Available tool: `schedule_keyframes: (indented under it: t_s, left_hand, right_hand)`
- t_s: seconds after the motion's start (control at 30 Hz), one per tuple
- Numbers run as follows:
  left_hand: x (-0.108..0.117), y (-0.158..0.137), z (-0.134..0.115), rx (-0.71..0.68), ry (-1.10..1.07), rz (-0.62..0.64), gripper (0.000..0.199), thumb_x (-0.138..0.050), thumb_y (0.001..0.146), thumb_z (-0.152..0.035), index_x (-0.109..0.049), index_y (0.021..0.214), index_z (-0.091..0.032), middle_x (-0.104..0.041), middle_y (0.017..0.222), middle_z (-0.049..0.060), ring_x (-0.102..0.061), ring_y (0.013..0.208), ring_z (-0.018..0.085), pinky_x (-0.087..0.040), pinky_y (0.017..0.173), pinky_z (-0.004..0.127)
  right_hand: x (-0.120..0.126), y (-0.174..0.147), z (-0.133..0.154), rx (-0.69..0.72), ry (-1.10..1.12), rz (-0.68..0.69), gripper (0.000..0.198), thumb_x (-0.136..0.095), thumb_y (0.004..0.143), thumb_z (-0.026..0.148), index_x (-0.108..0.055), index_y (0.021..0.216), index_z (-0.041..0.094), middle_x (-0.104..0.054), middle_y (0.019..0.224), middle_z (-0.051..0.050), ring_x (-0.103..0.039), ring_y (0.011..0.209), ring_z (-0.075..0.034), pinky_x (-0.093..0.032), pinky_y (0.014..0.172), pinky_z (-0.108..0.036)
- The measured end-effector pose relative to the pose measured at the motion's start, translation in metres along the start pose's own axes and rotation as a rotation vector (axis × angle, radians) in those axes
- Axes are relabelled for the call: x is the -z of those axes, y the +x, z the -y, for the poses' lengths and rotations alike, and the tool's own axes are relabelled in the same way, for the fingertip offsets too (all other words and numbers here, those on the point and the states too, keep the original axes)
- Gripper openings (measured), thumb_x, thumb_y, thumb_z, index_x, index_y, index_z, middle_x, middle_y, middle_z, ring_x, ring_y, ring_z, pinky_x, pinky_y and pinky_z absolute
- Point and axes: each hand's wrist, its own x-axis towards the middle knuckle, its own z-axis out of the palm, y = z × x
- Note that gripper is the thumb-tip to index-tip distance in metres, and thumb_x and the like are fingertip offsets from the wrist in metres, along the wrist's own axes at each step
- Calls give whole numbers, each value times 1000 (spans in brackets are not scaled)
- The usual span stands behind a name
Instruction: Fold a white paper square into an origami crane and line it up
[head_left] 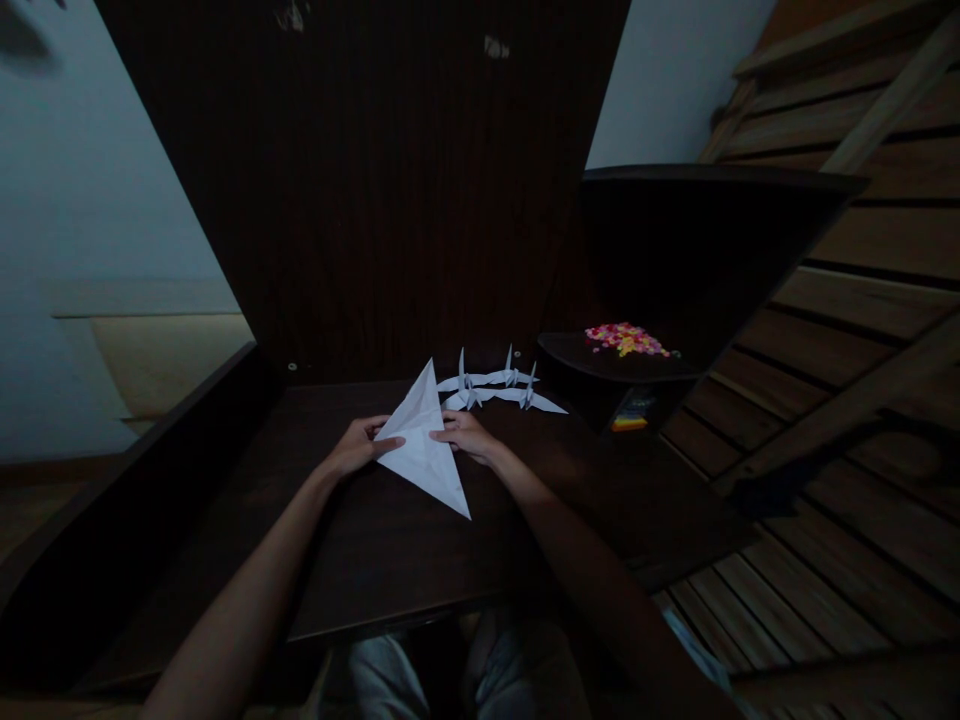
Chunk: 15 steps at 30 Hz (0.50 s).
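A white sheet of paper (pixel 421 430), folded into a large triangle, is held between my two hands just above the dark desk. My left hand (pixel 361 445) pinches its left corner, thumb on top and fingers behind the paper. On the opposite edge, my right hand (pixel 466 436) grips it the same way, the thumb lying over the front. Light creases run across the paper's face. Behind my right hand, several white folded paper cranes (pixel 527 393) stand on the desk with wings spread, close together near the back panel.
The dark wooden desk (pixel 375 590) has a raised side board (pixel 150 480) at left and a tall back panel (pixel 390 200). At right, a corner shelf (pixel 577 355) bears a pile of small colourful pieces (pixel 626 339). Beyond it stands a slatted wooden structure (pixel 847 310).
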Motion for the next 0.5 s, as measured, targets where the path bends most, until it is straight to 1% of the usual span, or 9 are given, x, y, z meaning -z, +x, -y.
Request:
schedule_keyframes:
  t_s: [0.07,0.13,0.2,0.27,0.37,0.5]
  left_hand:
    - [-1,0,-2,2,-2,-46,56,-79,57,-39,-67,105,-13,-72,90,7,-65,73,21,-51,60,31]
    - [-1,-1,-3,9,-18,-47,55,-78,57,-38,-67,105,-13,-71,85,6,-62,65,18,-48,54,28]
    - [-2,-1,-3,13,-34,-33,55,-79,57,-36,-67,105,-14,-70,83,5,-60,63,17,-47,52,27]
    - [-1,0,-1,4,-45,-37,53,-79,57,-36,-67,104,-14,-70,83,5,-59,63,16,-46,52,26]
    - [0,3,5,-17,-66,-74,47,-78,58,-37,-69,99,-13,-69,80,4,-57,60,14,-44,51,25]
    - [1,5,9,-10,-155,-110,43,-79,56,-35,-72,93,-13,-69,76,4,-57,60,14,-44,53,25]
  right_hand:
    - [-1,0,0,15,7,-43,27,-69,61,13,-60,86,16,-66,70,0,-59,56,-11,-40,47,-18]
    - [-2,1,-1,35,26,-90,23,-68,62,12,-60,83,15,-66,69,0,-60,58,-11,-44,50,-19]
    - [-2,2,-1,42,44,-106,21,-67,62,11,-60,81,15,-66,67,0,-60,58,-11,-46,52,-20]
    - [-1,2,0,32,62,-88,23,-66,64,10,-61,85,16,-65,67,1,-60,58,-11,-47,53,-20]
    - [2,1,1,2,99,-29,26,-63,67,10,-62,93,17,-66,68,0,-60,57,-11,-49,54,-21]
    - [3,0,2,-45,124,47,24,-60,72,13,-62,95,15,-64,65,-1,-57,50,-11,-46,47,-21]
